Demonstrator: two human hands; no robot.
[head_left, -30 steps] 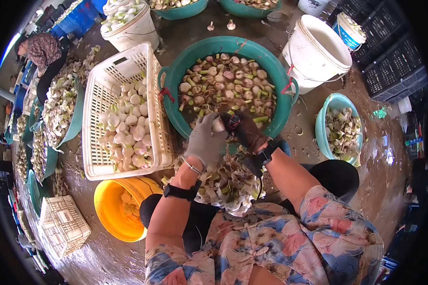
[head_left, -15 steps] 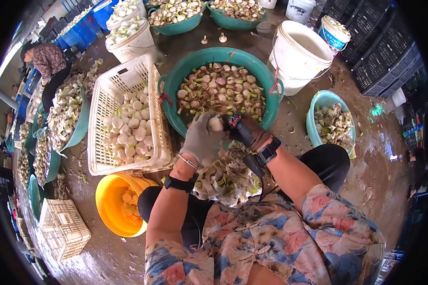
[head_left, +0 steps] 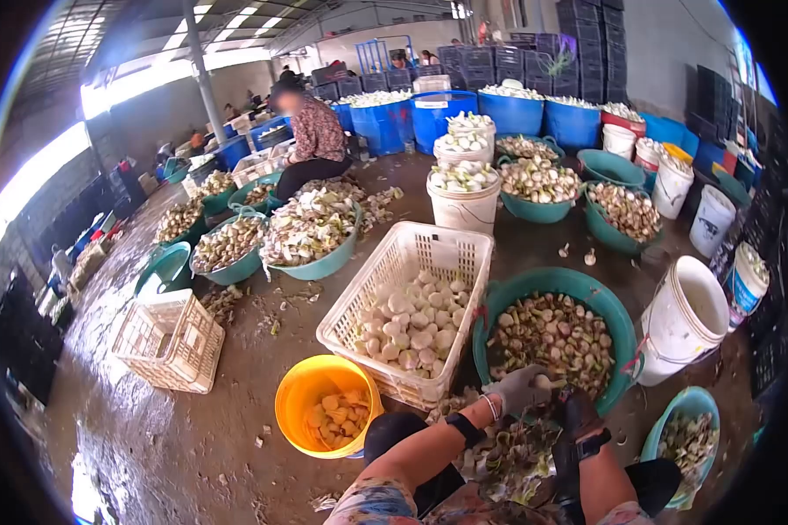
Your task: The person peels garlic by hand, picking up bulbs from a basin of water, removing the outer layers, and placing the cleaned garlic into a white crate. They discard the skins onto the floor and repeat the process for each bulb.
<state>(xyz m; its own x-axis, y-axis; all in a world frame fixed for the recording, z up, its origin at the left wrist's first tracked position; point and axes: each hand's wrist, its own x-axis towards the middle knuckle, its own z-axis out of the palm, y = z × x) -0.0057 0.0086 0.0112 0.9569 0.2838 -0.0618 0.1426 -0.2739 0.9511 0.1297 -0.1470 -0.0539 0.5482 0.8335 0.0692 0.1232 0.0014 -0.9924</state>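
My left hand (head_left: 518,391), in a grey glove, is closed on a pale garlic bulb (head_left: 542,382) at the near rim of a green tub (head_left: 629,337). My right hand (head_left: 576,411), in a dark glove, is closed right beside the bulb; what its fingers hold is too small and dark to tell. Many unpeeled bulbs (head_left: 556,337) fill the tub. Below my hands lies a heap of peeled-off skins and leaves (head_left: 510,464). To the left, a white crate (head_left: 346,330) holds cleaned bulbs (head_left: 411,324).
A yellow bucket (head_left: 291,407) with orange-looking pieces stands left of my knees. A white bucket (head_left: 670,328) and a small green basin (head_left: 714,420) are at right. Another person (head_left: 311,131) sits among basins at upper left. Blue barrels (head_left: 381,127) line the back.
The view has swung up and to the left, so more of the hall shows. My hands are still together around the bulb at the tub's near rim.
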